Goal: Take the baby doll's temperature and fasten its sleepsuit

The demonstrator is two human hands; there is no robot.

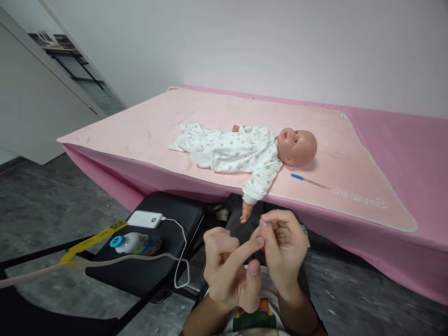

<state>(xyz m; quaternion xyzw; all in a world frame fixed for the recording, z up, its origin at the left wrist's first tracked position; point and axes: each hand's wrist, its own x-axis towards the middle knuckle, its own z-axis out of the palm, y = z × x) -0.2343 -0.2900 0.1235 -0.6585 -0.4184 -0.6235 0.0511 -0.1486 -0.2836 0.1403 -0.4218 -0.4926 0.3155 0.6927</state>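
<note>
In front of my lap, my left hand (229, 268) has its index finger stretched out and its thumb apart, with the other fingers curled. My right hand (285, 249) touches it, thumb and fingers pinched together at the tip of the left index finger. No separate object shows between them. Just beyond, a baby doll (231, 149) in a white patterned suit lies on its back, one arm hanging over the table's front edge. Beside its head lies a thin, marked stick with a blue end (297, 177), resembling a thermometer.
A pale pink blanket (140, 126) covers much of the pink-draped table (416, 144). To the left, a black chair (122, 275) bears a white power bank (145, 219) and a blue-capped bottle (136, 243). A cable (157, 256) with a yellow tag crosses over it.
</note>
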